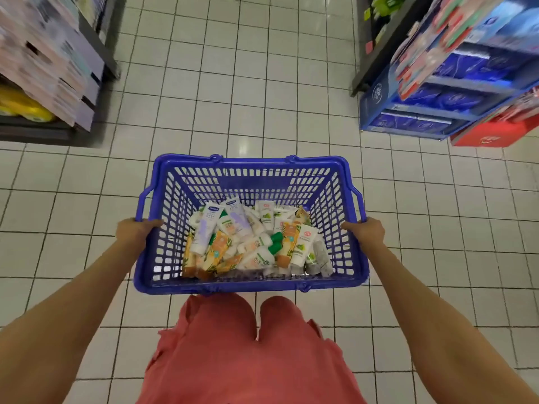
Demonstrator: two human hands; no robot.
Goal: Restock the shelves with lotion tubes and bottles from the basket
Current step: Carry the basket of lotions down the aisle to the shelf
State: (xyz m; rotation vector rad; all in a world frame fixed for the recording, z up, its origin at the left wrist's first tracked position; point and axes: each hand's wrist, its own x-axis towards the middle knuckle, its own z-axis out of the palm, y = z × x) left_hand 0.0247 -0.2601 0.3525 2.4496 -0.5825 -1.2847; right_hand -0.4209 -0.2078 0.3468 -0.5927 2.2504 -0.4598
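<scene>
A blue plastic basket [250,163] is carried in front of me above the white tiled floor. My left hand [132,230] grips its left rim and my right hand [366,231] grips its right rim. Inside lies a heap of several lotion tubes and bottles [250,240], white, orange and lilac, some with green caps. The basket's folding handles hang down at the sides.
A dark shelf unit [49,68] with pastel packs and yellow goods stands at the left. At the right a blue display stand [431,100] holds blue packs, with a red stand [493,132] beside it. A white tiled aisle [239,68] runs ahead between them.
</scene>
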